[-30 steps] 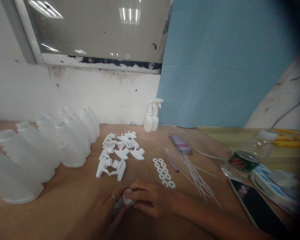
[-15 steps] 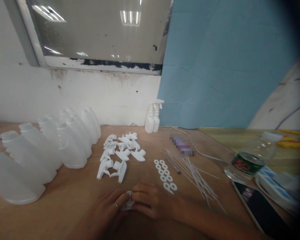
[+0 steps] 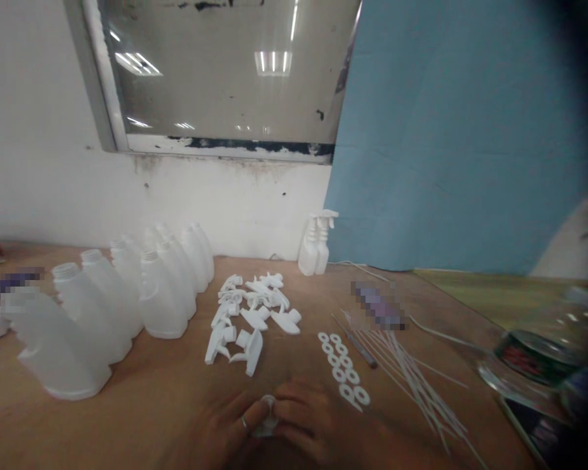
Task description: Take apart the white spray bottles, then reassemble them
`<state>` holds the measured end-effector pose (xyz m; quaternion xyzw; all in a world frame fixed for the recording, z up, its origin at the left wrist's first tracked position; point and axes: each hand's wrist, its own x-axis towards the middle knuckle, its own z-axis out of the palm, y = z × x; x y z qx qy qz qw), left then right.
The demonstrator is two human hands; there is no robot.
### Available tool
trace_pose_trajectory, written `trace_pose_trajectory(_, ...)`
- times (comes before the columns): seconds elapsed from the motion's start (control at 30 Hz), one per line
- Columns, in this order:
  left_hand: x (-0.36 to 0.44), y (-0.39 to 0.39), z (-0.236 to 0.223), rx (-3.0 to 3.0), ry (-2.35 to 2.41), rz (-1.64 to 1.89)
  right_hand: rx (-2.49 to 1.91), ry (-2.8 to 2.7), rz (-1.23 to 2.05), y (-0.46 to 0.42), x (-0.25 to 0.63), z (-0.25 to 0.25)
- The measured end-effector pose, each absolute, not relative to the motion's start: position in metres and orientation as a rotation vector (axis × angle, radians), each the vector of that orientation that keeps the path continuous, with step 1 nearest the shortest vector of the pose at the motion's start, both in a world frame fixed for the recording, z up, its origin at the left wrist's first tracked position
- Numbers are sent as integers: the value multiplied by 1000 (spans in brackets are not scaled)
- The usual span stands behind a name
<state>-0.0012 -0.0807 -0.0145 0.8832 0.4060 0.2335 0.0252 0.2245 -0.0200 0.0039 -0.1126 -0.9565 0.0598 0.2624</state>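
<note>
At the table's near edge, my left hand (image 3: 228, 424), with a ring on one finger, and my right hand (image 3: 304, 418) come together. Both close around a small whitish, translucent piece (image 3: 267, 425); fingers cover much of it and its kind is unclear. Just beyond them lies a loose pile of white spray trigger heads (image 3: 257, 301), two of them nearest my hands. White ring washers (image 3: 339, 373) form two rows to the right. Beside these, thin white tubes (image 3: 411, 378) fan out across the wood, with a slim grey pen-like tool (image 3: 361, 349) alongside.
Several translucent bottles (image 3: 164, 307) stand in rows on the left. Two small spray bottles (image 3: 314, 245) are against the wall. At right are a clear drink bottle (image 3: 539, 356), a dark phone (image 3: 539, 431) and a white cable (image 3: 441, 331). A blurred purple item (image 3: 378, 305) lies behind the tubes.
The camera view has turned left and up, so the scene sits further right and lower. Both hands stay together on the whitish piece; the objects on the table look unmoved.
</note>
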Motion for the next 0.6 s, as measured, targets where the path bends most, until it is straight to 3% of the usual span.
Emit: trace_pose_trajectory(0.6, 1, -74, -14, 2897, 1341, 465, -351, -2632, 33, -17, 224, -2)
